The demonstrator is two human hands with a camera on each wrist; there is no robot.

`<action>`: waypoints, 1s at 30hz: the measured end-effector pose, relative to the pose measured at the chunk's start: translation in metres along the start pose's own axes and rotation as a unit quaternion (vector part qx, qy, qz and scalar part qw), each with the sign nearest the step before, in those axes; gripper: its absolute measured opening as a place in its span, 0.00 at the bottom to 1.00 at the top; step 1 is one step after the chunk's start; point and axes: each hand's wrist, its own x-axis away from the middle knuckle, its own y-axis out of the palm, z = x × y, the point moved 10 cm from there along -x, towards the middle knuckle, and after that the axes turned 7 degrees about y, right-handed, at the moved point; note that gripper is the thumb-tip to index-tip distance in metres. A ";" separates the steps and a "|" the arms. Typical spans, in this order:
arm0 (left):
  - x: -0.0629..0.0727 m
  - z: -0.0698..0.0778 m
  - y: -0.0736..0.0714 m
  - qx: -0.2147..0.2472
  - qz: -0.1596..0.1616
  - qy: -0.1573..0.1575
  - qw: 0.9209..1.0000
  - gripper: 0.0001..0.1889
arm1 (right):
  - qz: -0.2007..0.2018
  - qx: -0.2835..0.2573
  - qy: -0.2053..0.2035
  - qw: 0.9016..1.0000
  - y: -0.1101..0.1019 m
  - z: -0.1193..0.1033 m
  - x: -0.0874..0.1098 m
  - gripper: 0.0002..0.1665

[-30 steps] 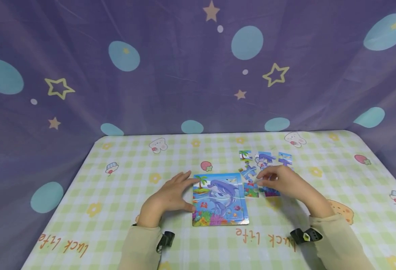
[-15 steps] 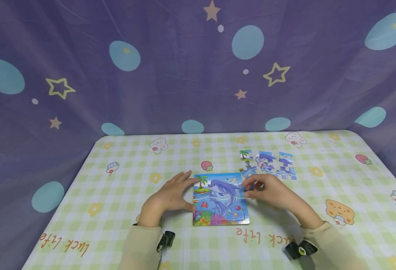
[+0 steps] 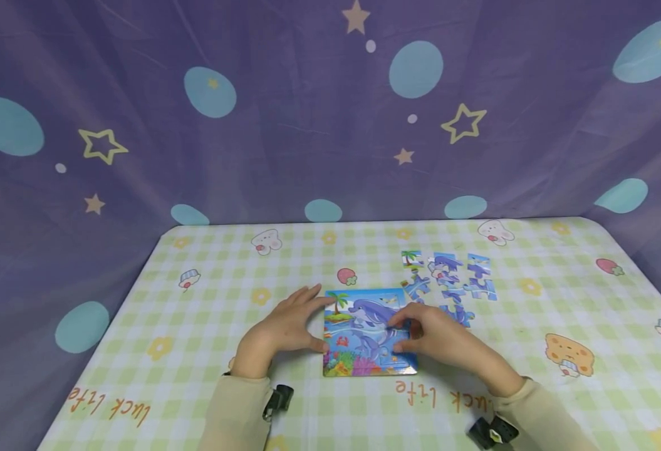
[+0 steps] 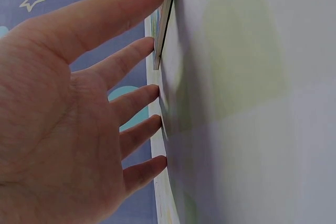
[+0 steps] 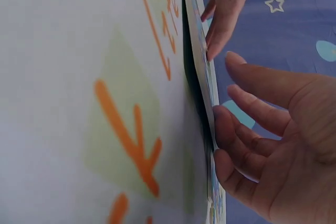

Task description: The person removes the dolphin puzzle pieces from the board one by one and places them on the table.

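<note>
A square dolphin puzzle board (image 3: 364, 313) lies flat on the table. My left hand (image 3: 282, 326) rests at its left edge, fingers spread and fairly straight; in the left wrist view the thumb and index fingertip touch the board's edge (image 4: 164, 30). Over the board's right side is my right hand (image 3: 437, 335), its thumb and index apart and pointing left. The right wrist view shows the right hand (image 5: 278, 140) with loosely bent fingers beside the board (image 5: 202, 66) and nothing visible between them. Loose dolphin puzzle pieces (image 3: 447, 263) lie behind it; the right hand may cover some.
A green checked tablecloth (image 3: 223, 351) with printed cartoons and lettering covers the table. Behind the far edge hangs a purple curtain (image 3: 279, 156) with stars and blue spots. Each sleeve has a black device (image 3: 278, 401) at the wrist.
My right hand has moved left and toward me, from the loose pieces onto the board's right side. The lower-right loose pieces have come into view. My left hand has stayed in place.
</note>
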 end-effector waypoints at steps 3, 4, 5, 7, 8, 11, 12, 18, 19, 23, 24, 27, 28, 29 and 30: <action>0.000 0.000 0.000 0.000 -0.001 0.000 1.000 0.45 | -0.004 0.011 -0.009 1.000 0.003 -0.003 -0.001 0.20; 0.000 -0.001 0.000 0.000 -0.002 0.000 1.000 0.45 | -0.006 0.015 -0.014 1.000 0.004 -0.004 -0.001 0.21; 0.000 -0.001 0.000 0.000 -0.002 0.000 1.000 0.45 | -0.009 0.018 -0.018 1.000 0.005 -0.006 -0.001 0.22; 0.000 -0.001 0.000 0.001 -0.002 -0.001 1.000 0.45 | -0.016 0.026 -0.025 0.999 0.007 -0.007 0.000 0.25; -0.001 -0.001 0.001 0.001 -0.003 -0.002 1.000 0.45 | -0.020 0.029 -0.027 0.999 0.008 -0.008 0.000 0.26; -0.001 -0.002 0.001 0.000 -0.004 -0.003 1.000 0.45 | -0.027 0.046 -0.017 0.998 0.010 -0.007 0.000 0.30; -0.001 -0.002 0.001 -0.001 -0.004 -0.003 1.000 0.45 | -0.029 0.050 -0.012 0.998 0.011 -0.007 0.000 0.31; -0.001 -0.002 0.001 -0.005 -0.007 -0.006 1.000 0.46 | -0.031 0.068 0.003 0.997 0.012 -0.006 -0.001 0.30; -0.001 -0.002 0.001 -0.006 -0.007 -0.007 1.000 0.46 | -0.030 0.070 0.004 0.997 0.012 -0.006 -0.001 0.30; -0.001 -0.002 0.001 -0.006 -0.008 -0.008 1.000 0.46 | -0.025 0.079 0.004 0.997 0.013 -0.007 -0.002 0.28; -0.001 -0.002 0.001 -0.006 -0.008 -0.009 1.000 0.46 | -0.023 0.081 0.000 0.996 0.013 -0.008 -0.001 0.28; -0.001 -0.002 0.002 -0.006 -0.008 -0.009 1.000 0.46 | -0.020 0.080 -0.010 0.997 0.013 -0.010 0.000 0.29; -0.001 -0.002 0.002 -0.006 -0.008 -0.009 1.000 0.46 | -0.019 0.079 -0.011 0.997 0.013 -0.009 0.000 0.29; -0.001 -0.002 0.002 -0.006 -0.008 -0.009 1.000 0.46 | -0.021 0.074 -0.014 0.997 0.012 -0.010 0.000 0.28; -0.002 -0.002 0.002 -0.007 -0.008 -0.009 1.000 0.46 | -0.022 0.067 -0.015 0.997 0.012 -0.010 0.001 0.27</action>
